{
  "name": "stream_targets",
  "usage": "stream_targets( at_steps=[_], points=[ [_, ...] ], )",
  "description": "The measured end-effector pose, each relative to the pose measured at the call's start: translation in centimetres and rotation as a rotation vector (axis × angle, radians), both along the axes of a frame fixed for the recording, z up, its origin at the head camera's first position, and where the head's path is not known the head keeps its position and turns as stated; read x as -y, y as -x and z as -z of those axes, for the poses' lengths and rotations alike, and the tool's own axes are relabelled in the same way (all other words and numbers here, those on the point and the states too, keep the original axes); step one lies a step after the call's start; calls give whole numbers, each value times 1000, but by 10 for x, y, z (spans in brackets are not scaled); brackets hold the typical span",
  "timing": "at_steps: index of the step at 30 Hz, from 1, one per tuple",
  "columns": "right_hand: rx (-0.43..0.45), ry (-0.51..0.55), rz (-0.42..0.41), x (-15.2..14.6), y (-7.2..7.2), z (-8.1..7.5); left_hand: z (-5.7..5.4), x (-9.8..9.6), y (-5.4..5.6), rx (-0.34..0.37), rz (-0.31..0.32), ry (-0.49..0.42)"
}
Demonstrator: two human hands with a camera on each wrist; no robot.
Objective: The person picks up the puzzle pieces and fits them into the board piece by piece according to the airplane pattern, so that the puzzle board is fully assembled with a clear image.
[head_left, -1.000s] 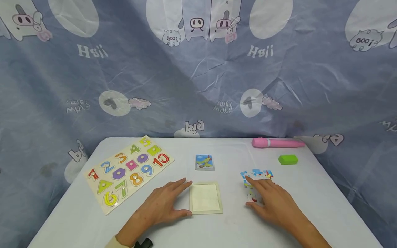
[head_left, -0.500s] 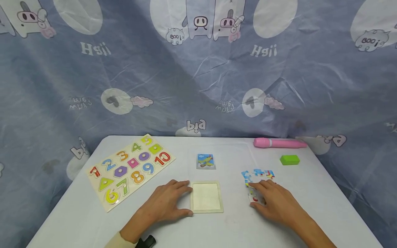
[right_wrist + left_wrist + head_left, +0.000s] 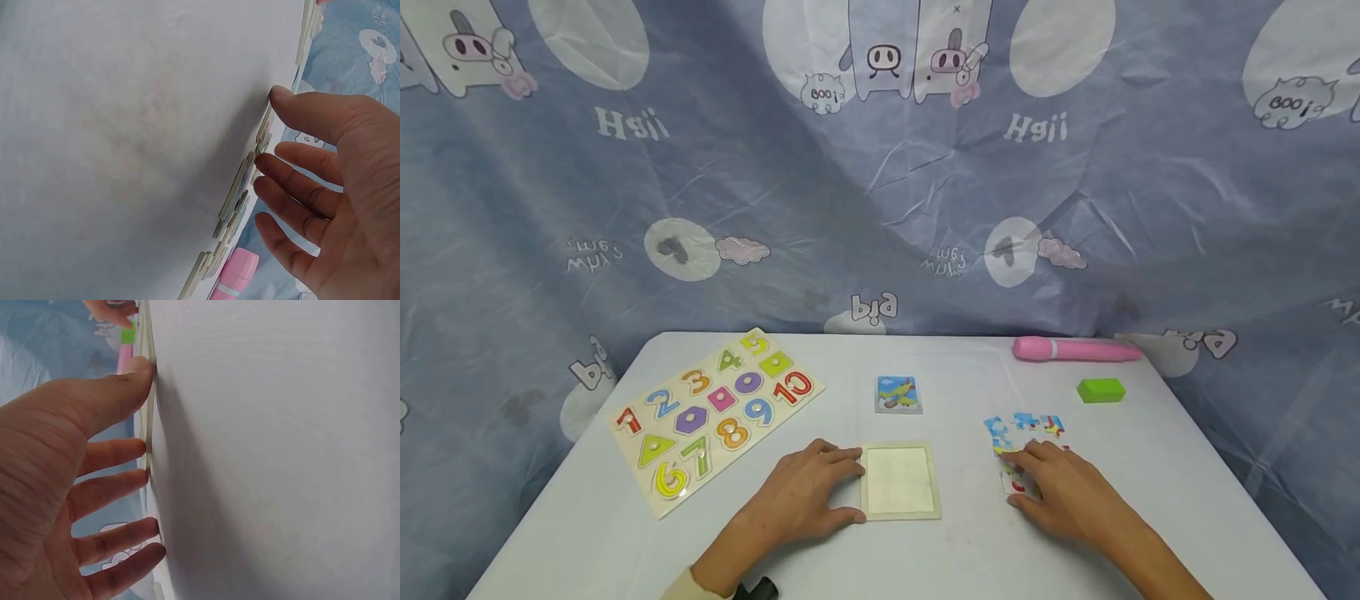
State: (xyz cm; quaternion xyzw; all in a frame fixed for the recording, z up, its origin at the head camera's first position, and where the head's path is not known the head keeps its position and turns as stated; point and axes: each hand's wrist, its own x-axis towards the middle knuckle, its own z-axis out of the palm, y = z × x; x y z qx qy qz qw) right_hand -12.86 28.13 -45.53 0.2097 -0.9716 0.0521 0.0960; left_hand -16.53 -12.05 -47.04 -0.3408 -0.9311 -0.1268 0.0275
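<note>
My left hand (image 3: 805, 493) lies at the left side of a shallow square wooden puzzle tray (image 3: 899, 482). Its thumb and fingertips are right at the tray's rim, the fingers spread and nearly straight in the left wrist view. Over a loose cluster of jigsaw pieces (image 3: 997, 430) hovers my right hand (image 3: 1060, 487), which hides part of them. In the right wrist view its fingers (image 3: 297, 187) are loosely bent, fingertips close to the edges of the flat wooden pieces (image 3: 234, 190), with nothing gripped. Behind the tray is a small picture (image 3: 898, 393) of a yellow-green airplane.
A wooden number-and-shape board (image 3: 718, 421) lies slanted on the left of the white table (image 3: 958, 558). At the back right are a thick pink pen-shaped object (image 3: 1075, 349) and a green block (image 3: 1101, 390). A printed grey-blue cloth (image 3: 820, 183) hangs behind the table.
My right hand has drawn back slightly over the pieces and its fingers have bent a little, uncovering more of them. The left hand stays at the tray's edge. The head view has shifted slightly.
</note>
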Motion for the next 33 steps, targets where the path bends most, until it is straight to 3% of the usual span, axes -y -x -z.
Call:
stream_targets(
  at_steps=[12, 21, 33],
  points=[
    [47, 22, -33, 1, 3, -5, 1, -1, -1, -4, -3, 13],
    [145, 55, -7, 2, 6, -4, 0, -1, -2, 8, -6, -2],
    [79, 26, -18, 7, 8, -7, 1, -2, -1, -9, -4, 13]
  ],
)
